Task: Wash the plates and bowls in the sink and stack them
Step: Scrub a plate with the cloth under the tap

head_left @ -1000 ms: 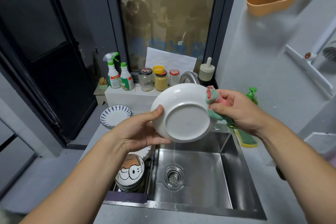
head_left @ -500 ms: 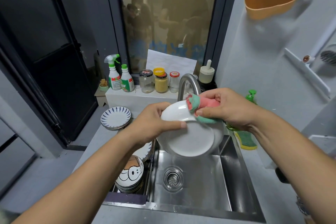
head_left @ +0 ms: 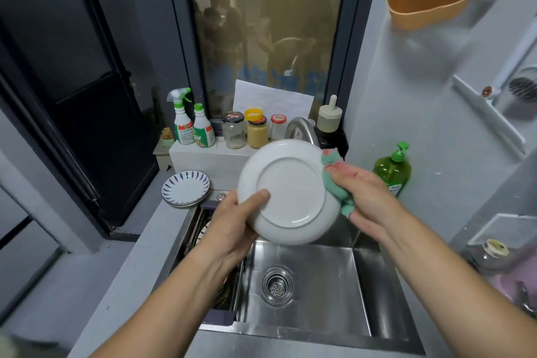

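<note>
A white plate (head_left: 290, 192) is held above the sink (head_left: 319, 293), tilted so that its underside and foot ring are turned toward the camera. Its left rim is gripped by the left hand (head_left: 232, 224), with the thumb laid on the underside and the fingers hidden behind the plate. A green and pink cloth (head_left: 334, 180) is pinched in the right hand (head_left: 366, 197) and pressed against the plate's right rim. The drain (head_left: 277, 285) is seen below the plate in the steel basin. A stack of blue-striped plates (head_left: 186, 187) is set on the tabletop (head_left: 136, 259) left of the sink, well apart from the held plate. Part of the faucet (head_left: 299, 128) is seen just behind the plate's top edge. A green soap bottle (head_left: 392, 170) stands beside the right hand, and spray bottles (head_left: 189, 125) and jars (head_left: 255, 131) are lined up on the ledge behind.
</note>
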A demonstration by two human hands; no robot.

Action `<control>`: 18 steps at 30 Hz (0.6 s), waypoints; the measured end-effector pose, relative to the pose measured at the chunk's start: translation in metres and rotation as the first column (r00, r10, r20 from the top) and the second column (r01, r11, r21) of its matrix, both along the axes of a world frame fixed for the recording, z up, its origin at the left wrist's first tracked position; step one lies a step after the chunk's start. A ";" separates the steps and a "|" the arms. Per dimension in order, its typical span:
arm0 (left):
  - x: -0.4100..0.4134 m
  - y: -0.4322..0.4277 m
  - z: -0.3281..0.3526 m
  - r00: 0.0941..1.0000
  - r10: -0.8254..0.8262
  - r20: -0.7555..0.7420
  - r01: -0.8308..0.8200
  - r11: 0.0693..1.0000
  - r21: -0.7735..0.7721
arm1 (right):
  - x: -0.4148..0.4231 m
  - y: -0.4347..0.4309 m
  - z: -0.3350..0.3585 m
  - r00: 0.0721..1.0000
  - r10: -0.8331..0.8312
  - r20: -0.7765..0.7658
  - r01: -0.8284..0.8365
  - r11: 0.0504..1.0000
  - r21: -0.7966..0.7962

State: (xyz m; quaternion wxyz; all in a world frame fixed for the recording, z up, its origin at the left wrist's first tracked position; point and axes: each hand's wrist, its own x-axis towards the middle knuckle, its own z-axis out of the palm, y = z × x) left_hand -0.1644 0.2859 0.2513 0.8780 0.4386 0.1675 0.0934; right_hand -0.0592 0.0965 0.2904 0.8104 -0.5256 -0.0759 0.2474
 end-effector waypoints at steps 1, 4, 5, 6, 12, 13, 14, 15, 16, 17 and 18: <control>-0.004 0.000 0.001 0.998 -0.056 -0.035 0.057 0.998 0.039 | 0.003 -0.002 0.008 1.000 0.011 0.021 -0.010 0.999 -0.052; -0.006 0.012 0.008 0.963 -0.230 -0.140 0.261 0.925 0.276 | 0.008 -0.011 0.022 0.990 0.104 0.093 -0.086 0.980 -0.178; -0.004 0.017 0.012 0.958 -0.238 -0.161 0.280 0.897 0.343 | 0.008 -0.013 0.024 0.983 0.145 0.112 -0.119 0.970 -0.210; -0.001 0.021 0.015 0.958 -0.232 -0.170 0.282 0.871 0.401 | 0.009 -0.014 0.026 0.973 0.191 0.128 -0.156 0.957 -0.243; 0.016 0.021 0.028 0.945 -0.284 -0.162 0.325 0.761 0.562 | 0.006 0.000 0.025 0.947 0.289 0.142 -0.200 0.873 -0.446; 0.017 0.021 0.027 0.951 -0.281 -0.132 0.307 0.786 0.537 | 0.005 0.002 0.024 0.954 0.264 0.139 -0.184 0.887 -0.425; 0.018 0.022 0.024 0.957 -0.270 -0.106 0.285 0.813 0.507 | 0.003 0.004 0.021 0.962 0.232 0.141 -0.159 0.902 -0.402; 0.018 0.022 0.021 0.964 -0.253 -0.082 0.261 0.839 0.478 | 0.001 0.004 0.018 0.969 0.195 0.152 -0.125 0.917 -0.380; 0.017 0.021 0.018 0.971 -0.229 -0.063 0.232 0.862 0.451 | -0.001 0.003 0.013 0.974 0.148 0.174 -0.077 0.929 -0.361; 0.017 0.020 0.014 0.979 -0.194 -0.056 0.200 0.887 0.415 | -0.004 0.001 0.008 0.977 0.100 0.190 -0.029 0.939 -0.344; 0.016 0.020 0.010 0.987 -0.149 -0.058 0.160 0.915 0.371 | -0.009 -0.001 0.002 0.981 0.053 0.184 0.009 0.948 -0.318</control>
